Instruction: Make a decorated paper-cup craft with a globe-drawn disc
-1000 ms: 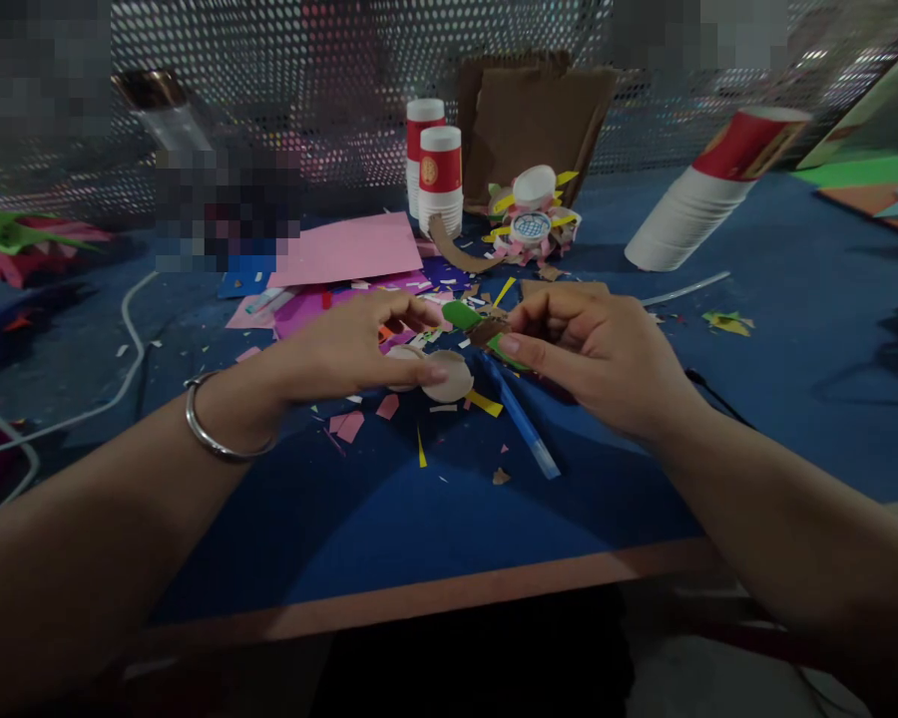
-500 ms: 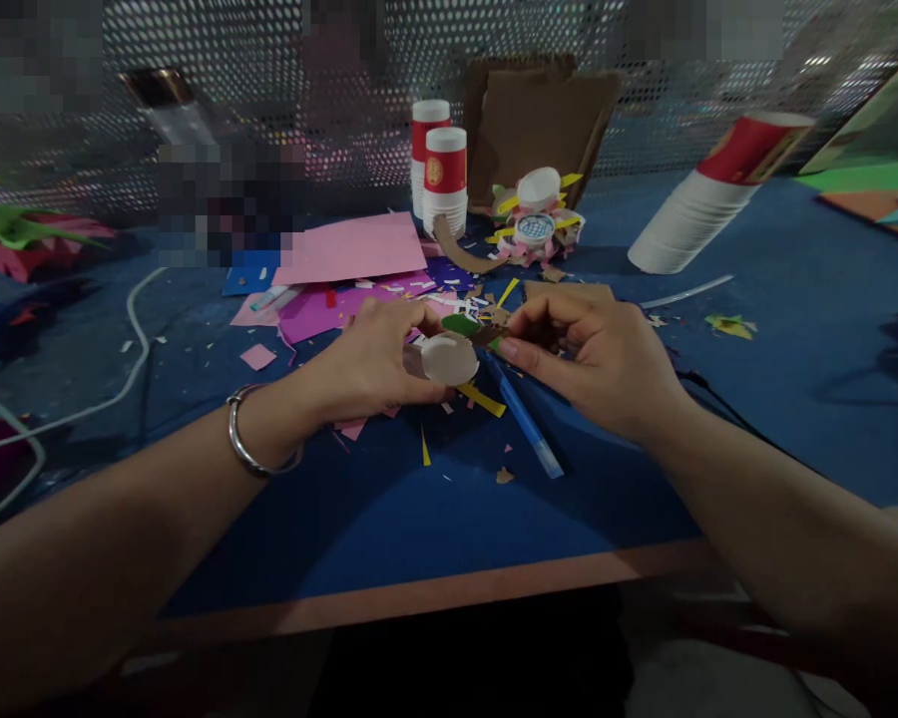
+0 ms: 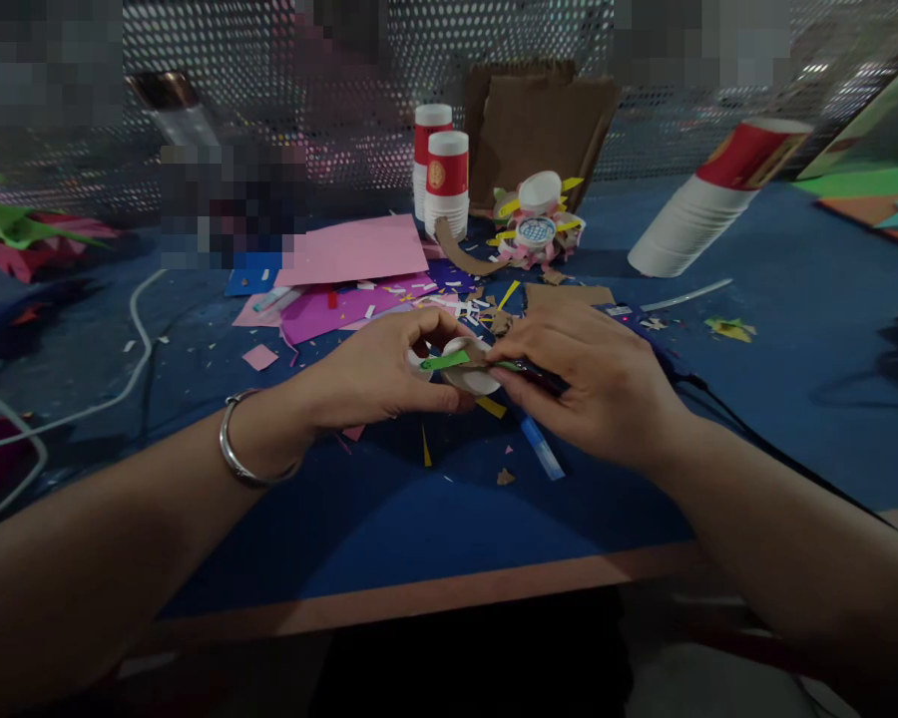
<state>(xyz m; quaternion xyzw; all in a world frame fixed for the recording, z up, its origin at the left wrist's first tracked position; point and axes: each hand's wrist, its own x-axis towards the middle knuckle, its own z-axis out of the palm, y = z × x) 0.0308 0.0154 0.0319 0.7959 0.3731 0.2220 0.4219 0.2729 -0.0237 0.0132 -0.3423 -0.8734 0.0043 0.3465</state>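
My left hand (image 3: 378,374), with a metal bangle at the wrist, is closed around a small white paper disc (image 3: 471,379) held just above the blue table (image 3: 359,519). My right hand (image 3: 599,389) pinches a green paper strip (image 3: 449,360) with a brown piece and lays it across the top of the disc. Both hands meet at the table's middle. A blue pen (image 3: 543,454) lies on the table under my right hand.
Pink and purple paper sheets (image 3: 351,249) and several scraps lie behind the hands. Two stacks of red-and-white cups (image 3: 441,175) stand at the back beside a brown paper bag (image 3: 539,120) and a cup-and-paper flower (image 3: 535,224). A tipped cup stack (image 3: 710,189) lies right. A white cable (image 3: 131,329) runs left.
My left hand lifted the white disc off the table and turned it up. My right hand came down and left, bringing the green strip onto the disc.
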